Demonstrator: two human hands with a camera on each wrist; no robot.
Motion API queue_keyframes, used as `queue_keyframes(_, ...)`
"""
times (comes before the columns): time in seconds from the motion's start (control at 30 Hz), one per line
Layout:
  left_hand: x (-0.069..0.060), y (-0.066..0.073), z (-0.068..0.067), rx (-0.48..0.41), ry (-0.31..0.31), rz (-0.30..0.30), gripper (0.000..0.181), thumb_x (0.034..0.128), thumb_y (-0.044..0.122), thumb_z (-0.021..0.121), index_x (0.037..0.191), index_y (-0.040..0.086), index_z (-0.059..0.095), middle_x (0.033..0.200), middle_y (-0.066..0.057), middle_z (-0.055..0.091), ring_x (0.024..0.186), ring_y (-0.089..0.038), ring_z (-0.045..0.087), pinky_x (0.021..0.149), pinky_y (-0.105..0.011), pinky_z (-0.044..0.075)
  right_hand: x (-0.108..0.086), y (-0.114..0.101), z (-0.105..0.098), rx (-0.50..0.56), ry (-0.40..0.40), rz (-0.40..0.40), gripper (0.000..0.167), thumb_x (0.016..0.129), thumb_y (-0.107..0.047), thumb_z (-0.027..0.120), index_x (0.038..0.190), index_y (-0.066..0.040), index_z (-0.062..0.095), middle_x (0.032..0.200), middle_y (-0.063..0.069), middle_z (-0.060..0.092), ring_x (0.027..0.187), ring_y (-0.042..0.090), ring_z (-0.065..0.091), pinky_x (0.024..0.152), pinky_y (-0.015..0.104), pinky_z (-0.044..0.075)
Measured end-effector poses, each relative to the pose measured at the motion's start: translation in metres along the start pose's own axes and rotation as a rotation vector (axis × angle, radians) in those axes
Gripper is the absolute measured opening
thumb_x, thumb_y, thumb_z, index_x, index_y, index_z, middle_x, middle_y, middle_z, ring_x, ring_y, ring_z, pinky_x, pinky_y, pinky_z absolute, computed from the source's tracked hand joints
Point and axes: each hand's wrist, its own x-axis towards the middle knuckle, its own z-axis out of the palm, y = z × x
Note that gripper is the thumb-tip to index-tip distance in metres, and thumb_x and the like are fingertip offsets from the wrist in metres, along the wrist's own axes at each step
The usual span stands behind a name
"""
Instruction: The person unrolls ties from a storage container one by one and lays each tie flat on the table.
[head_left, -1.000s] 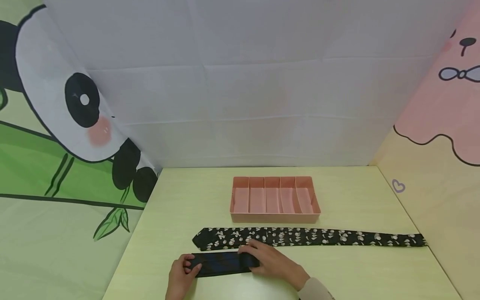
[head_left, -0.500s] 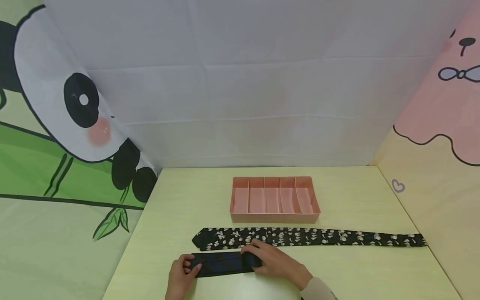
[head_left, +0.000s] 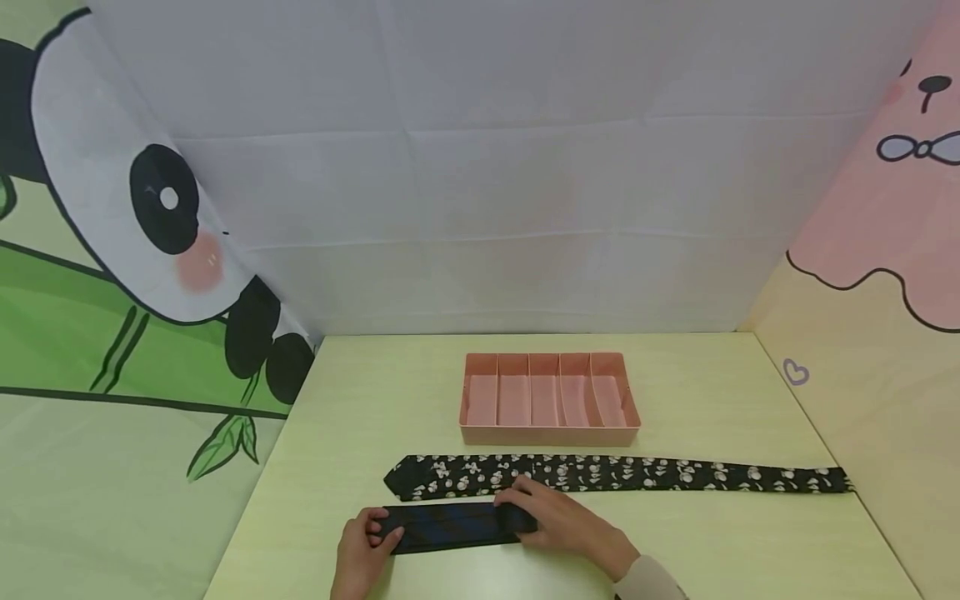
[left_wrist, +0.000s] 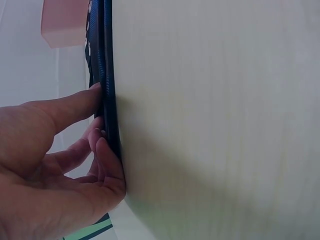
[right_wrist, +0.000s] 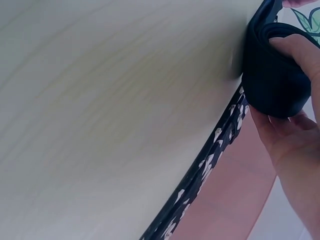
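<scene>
A dark navy necktie (head_left: 450, 527) stretches across the table between both hands, flat on the left and wound into a roll at its right end. At the flat end, my left hand (head_left: 360, 554) holds it with thumb and fingers bent at its edges. My right hand (head_left: 558, 521) grips the roll. In the right wrist view the thumb reaches into the coil (right_wrist: 277, 80) and the fingers lie around its outside. Just behind lies a black necktie with a pale floral print (head_left: 615, 473), laid out straight, its pointed end at left.
Behind the ties stands a pink tray (head_left: 550, 436) with several narrow compartments. The pale yellow table (head_left: 375, 392) meets a white cloth (head_left: 517, 250) at the back. Printed cloths hang at left and right.
My right hand and the roll have shifted a little to the right, and the flat stretch of navy necktie has grown longer. The left hand stays in place.
</scene>
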Motion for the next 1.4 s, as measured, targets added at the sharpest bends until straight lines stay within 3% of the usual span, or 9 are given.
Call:
queue_keyframes(0.27, 0.001, 0.0, 0.0, 0.005, 0.007, 0.007, 0.034, 0.0882, 0.004, 0.079, 0.115, -0.005, 0.059, 0.097, -0.013, 0.05, 0.086, -0.024, 0.052, 0.076, -0.038, 0.048, -0.005, 0.003, -0.003, 0.033, -0.028, 0.04, 0.058, 0.087, -0.012, 0.083, 0.138, -0.019, 0.057, 0.121, -0.001, 0.054, 0.099, 0.008, 0.055, 0.085, 0.028, 0.053)
queue_keyframes(0.5, 0.001, 0.001, 0.0, 0.004, 0.003, 0.013, 0.035, 0.0879, 0.005, 0.08, 0.114, -0.005, 0.059, 0.096, -0.013, 0.05, 0.085, -0.024, 0.052, 0.075, -0.038, 0.048, -0.012, 0.006, -0.007, 0.009, -0.039, 0.083, 0.059, 0.087, -0.013, 0.083, 0.139, -0.022, 0.057, 0.137, 0.013, 0.056, 0.117, 0.028, 0.062, 0.092, 0.043, 0.056)
queue_keyframes(0.77, 0.001, 0.001, 0.0, 0.003, 0.005, 0.011, 0.035, 0.0878, 0.004, 0.08, 0.114, -0.006, 0.059, 0.096, -0.013, 0.05, 0.086, -0.024, 0.052, 0.076, -0.039, 0.048, -0.019, 0.012, -0.009, 0.04, -0.03, 0.084, 0.054, 0.087, -0.012, 0.082, 0.135, -0.02, 0.059, 0.123, -0.002, 0.055, 0.104, 0.01, 0.056, 0.088, 0.032, 0.053)
queue_keyframes(1.1, 0.002, -0.001, 0.001, -0.007, 0.0, 0.028, 0.035, 0.0881, 0.004, 0.08, 0.114, -0.006, 0.059, 0.096, -0.013, 0.049, 0.085, -0.023, 0.051, 0.076, -0.038, 0.048, -0.025, 0.014, -0.011, 0.037, 0.036, 0.017, 0.055, 0.083, -0.007, 0.084, 0.132, -0.015, 0.06, 0.116, -0.001, 0.055, 0.097, 0.007, 0.056, 0.083, 0.028, 0.054)
queue_keyframes(1.4, 0.002, -0.003, 0.001, -0.004, 0.0, 0.012, 0.034, 0.0885, 0.004, 0.079, 0.115, -0.005, 0.058, 0.097, -0.013, 0.05, 0.086, -0.024, 0.052, 0.076, -0.039, 0.048, -0.034, 0.017, -0.015, 0.064, 0.018, 0.084, 0.052, 0.085, -0.008, 0.083, 0.13, -0.017, 0.061, 0.114, -0.003, 0.055, 0.095, 0.007, 0.054, 0.081, 0.026, 0.053)
